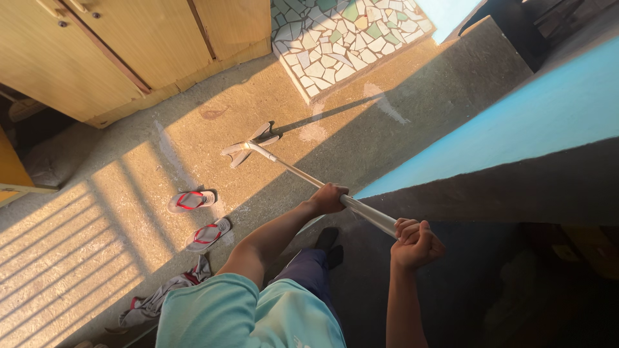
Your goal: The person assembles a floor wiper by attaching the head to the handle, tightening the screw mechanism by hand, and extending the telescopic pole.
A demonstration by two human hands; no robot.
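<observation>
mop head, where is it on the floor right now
In the head view the mop head rests on the sunlit floor upper centre, near the mosaic-tiled step, beyond the sandals.

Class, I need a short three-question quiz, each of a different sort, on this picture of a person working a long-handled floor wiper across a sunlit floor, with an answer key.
1. True or false: both hands grip the pale handle of the floor wiper.
2. Which hand sits lower down the handle, nearer the wiper head? A) left hand B) right hand C) neither, they overlap
3. Fill in: the pair of sandals on the floor has straps coloured ____.

Key
1. True. Each hand is closed around the handle.
2. A. The left hand is nearer the head; the right holds the upper end.
3. Red. The sandals lie apart from the wiper, near a crumpled cloth.
</observation>
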